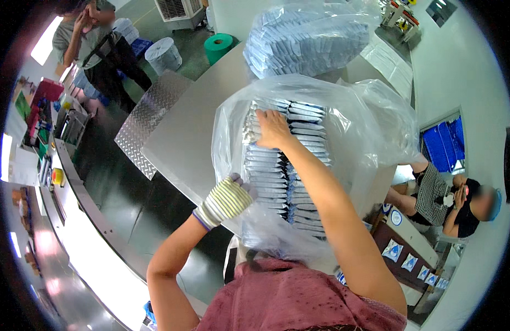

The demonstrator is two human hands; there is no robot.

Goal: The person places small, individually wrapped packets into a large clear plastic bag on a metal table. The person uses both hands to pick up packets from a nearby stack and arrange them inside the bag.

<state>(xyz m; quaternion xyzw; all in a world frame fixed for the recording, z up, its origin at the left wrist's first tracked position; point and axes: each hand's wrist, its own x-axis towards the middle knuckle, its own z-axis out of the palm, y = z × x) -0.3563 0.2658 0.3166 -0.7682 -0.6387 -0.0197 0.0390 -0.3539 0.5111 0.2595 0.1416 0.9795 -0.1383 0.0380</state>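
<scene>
Rows of small pale-blue and white sealed packets stand packed on edge in two columns inside a large clear plastic bag on the table before me. My bare right hand reaches into the bag. Its fingers are spread over the packets at the far end of the left column, touching them. My left hand, in a yellow-and-grey striped glove, is closed at the bag's near left edge with the film at its fingertips. Part of the near packets lies under cloudy film.
Another full bag of packets stands at the table's far side. A diamond-plate metal sheet adjoins its left edge. A green roll and a white drum stand beyond. One person stands far left, another sits at right.
</scene>
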